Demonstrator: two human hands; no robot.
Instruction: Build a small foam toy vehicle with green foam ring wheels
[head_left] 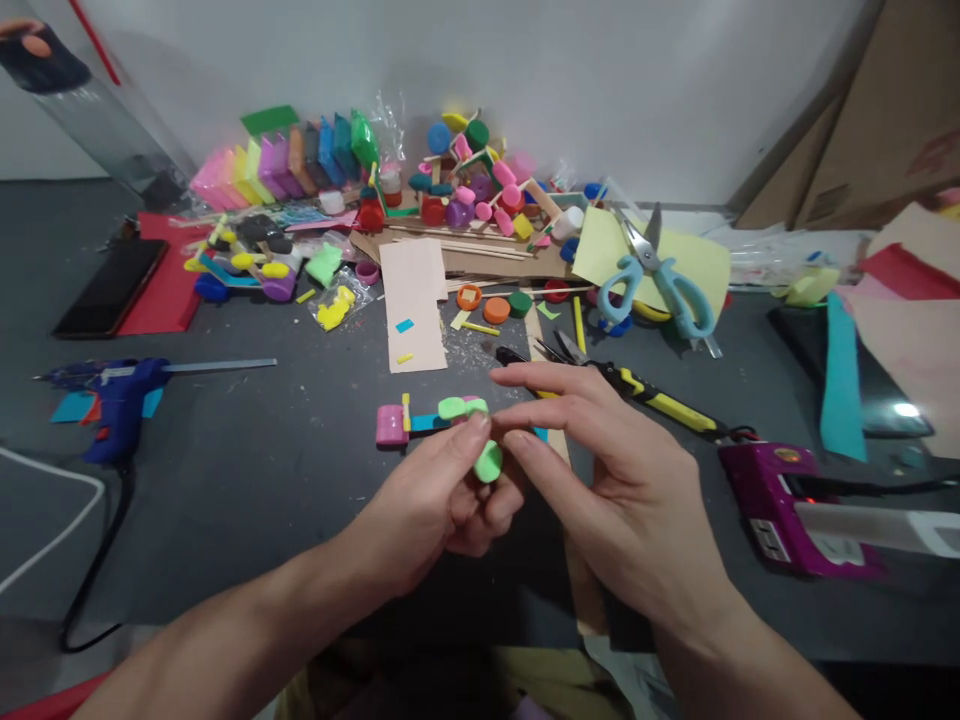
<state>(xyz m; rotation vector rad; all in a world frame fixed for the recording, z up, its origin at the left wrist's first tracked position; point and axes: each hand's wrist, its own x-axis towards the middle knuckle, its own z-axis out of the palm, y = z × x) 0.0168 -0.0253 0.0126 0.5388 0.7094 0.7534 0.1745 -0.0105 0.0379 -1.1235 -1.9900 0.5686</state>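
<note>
My left hand (442,500) is closed in a pinch on a small light-green clay disc (488,461), held just above the dark table (247,480). My right hand (600,470) hovers beside it with fingers stretched out and apart, its fingertips almost touching the disc and the left thumb. Just behind my fingers lies a small clay-and-stick model (427,417) with a pink block, a yellow stick, a blue strip and green oval pieces.
Blue scissors (652,280) lie on yellow paper. A yellow-black cutter (660,400), a blue glue gun (112,395), a magenta tool (780,500), a phone (112,285), coloured clay blocks (292,160) and a heap of clay pieces and sticks (472,190) surround the work spot.
</note>
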